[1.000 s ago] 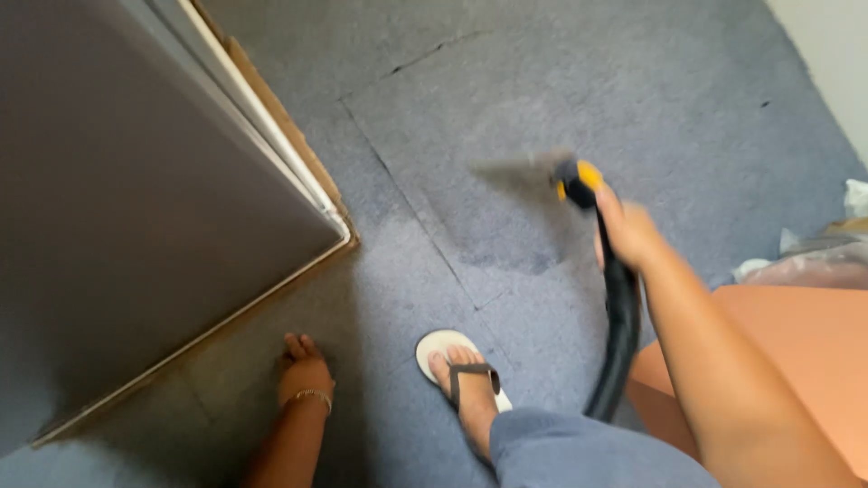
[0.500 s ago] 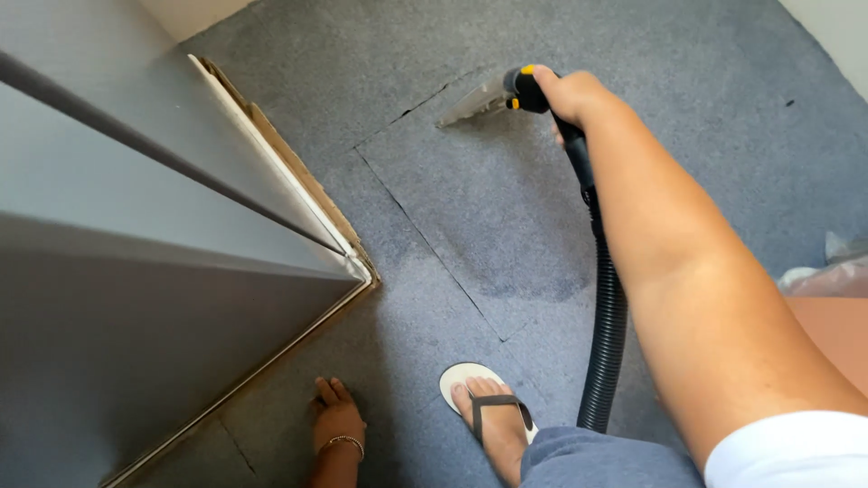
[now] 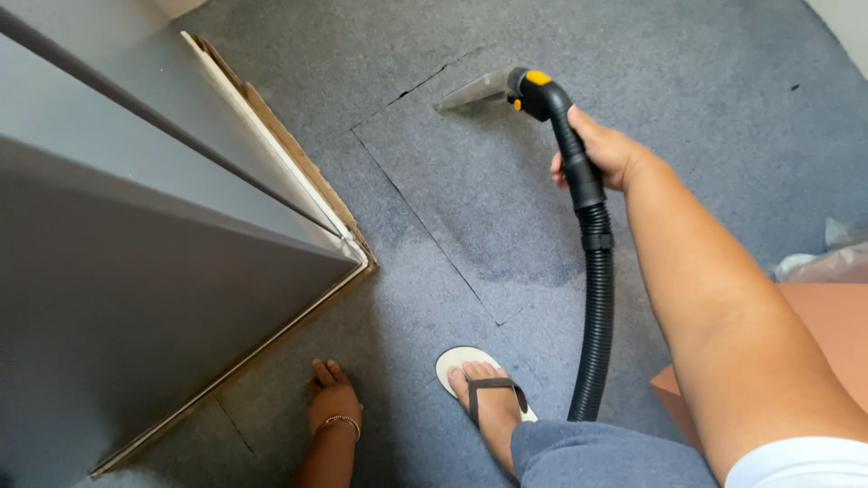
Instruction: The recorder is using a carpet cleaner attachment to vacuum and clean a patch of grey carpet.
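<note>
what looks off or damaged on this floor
A carpet tile has dark open gaps along its seams. A darker patch, seemingly damp, sits near its lower corner, below the vacuum nozzle held in the right hand.

The cleaner wand (image 3: 565,136) I hold is black with a yellow button near its bend, sitting in the upper middle of the frame. Its clear, wedge-shaped nozzle (image 3: 475,90) points to the upper left and lies flat on the grey carpet. A black ribbed hose (image 3: 597,316) hangs down toward the lower middle.
</note>
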